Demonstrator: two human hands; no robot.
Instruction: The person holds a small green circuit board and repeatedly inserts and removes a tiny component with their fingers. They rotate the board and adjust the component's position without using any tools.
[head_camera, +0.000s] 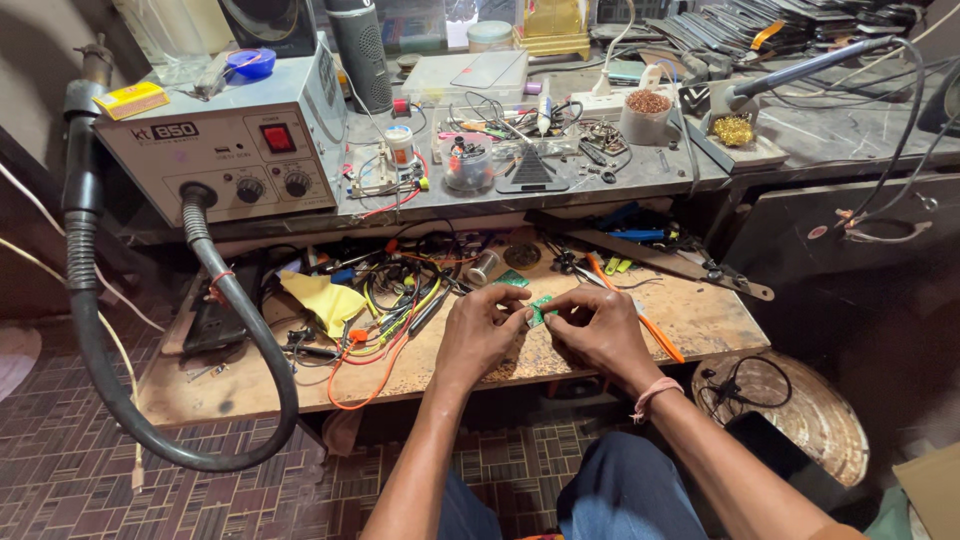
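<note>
Both hands meet over the front of the wooden desk (700, 320): the left hand (480, 335) and right hand (600, 330) each pinch, with narrow fingers, a small green circuit board (540, 308) held between them. No tool is on the board; the soldering iron (810, 62) rests in its stand, tangled wires (395, 300) lying alongside, so the work looks early.

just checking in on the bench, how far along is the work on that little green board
Done: nothing on the small green circuit board shows as finished; it is too small to tell. In hand: the left hand and right hand pinch the board together above the wooden work board. Left: the soldering iron sits in its stand, and the hot-air station hose hangs unused.
</note>
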